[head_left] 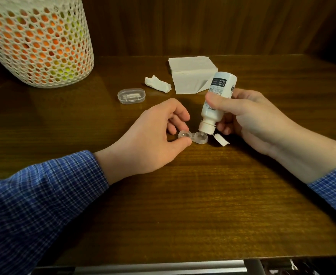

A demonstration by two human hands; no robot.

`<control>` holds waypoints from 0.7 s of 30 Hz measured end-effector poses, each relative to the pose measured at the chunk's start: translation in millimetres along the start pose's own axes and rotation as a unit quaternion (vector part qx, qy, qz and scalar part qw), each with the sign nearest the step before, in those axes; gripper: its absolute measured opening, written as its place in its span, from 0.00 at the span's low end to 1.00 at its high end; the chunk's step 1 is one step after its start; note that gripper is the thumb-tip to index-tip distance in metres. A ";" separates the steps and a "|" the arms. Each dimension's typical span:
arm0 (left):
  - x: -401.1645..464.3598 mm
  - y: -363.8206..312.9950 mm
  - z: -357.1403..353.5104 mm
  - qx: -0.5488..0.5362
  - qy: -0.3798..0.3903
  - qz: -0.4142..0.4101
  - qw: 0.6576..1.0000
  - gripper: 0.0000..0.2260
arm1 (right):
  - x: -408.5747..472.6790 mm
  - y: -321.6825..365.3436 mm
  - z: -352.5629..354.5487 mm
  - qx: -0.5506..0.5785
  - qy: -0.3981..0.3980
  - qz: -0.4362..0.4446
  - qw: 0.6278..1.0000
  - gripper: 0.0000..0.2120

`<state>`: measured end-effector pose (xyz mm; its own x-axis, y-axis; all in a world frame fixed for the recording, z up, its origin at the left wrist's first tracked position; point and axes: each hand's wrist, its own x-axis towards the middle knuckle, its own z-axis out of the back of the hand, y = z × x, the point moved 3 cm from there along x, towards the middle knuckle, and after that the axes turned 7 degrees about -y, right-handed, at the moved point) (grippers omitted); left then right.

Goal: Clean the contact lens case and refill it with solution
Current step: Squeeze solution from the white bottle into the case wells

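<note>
Dark wood table (183, 195) carries everything. From my head camera, my left hand (149, 139) pinches the left well of the contact lens case (193, 136), thumb and fingers clamped, pinning it flat so it won't skid. My right hand (248, 120) wraps the solution bottle (216, 100), tipped so its nozzle hangs over the right well. Tissues (191, 73) wait behind.

Mesh basket (38, 42) cut off by top and left edges, contents just orange-green blur. Solution bottle (216, 100) label print too tiny to read; nozzle tip hidden inside right well of lens case (193, 137). Case's left edge covered by left hand (149, 135) fingers.
</note>
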<state>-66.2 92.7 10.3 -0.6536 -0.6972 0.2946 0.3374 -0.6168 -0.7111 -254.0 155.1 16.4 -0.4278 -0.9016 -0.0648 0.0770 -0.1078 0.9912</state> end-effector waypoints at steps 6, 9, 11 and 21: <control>-0.5 -0.9 0.0 0.003 0.002 0.001 1.000 0.17 | -0.3 0.0 -0.6 0.017 -0.038 -0.006 0.999 0.16; -0.2 -1.2 0.0 0.003 0.003 0.006 1.000 0.17 | 2.6 -0.1 1.6 0.065 -0.063 -0.036 0.995 0.14; -0.2 -0.9 0.0 -0.001 0.003 0.010 1.000 0.17 | 4.2 0.2 2.7 0.095 -0.064 -0.051 0.992 0.14; -0.1 -1.4 -0.5 0.005 0.005 0.009 1.000 0.17 | 1.0 -0.2 -2.2 -0.016 -0.029 0.011 0.999 0.12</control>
<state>-67.0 93.9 11.0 -0.6535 -0.7052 0.2749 0.3562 -0.6070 -0.7104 -252.4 153.3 15.9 -0.4774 -0.8779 -0.0355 0.1148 -0.1024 0.9881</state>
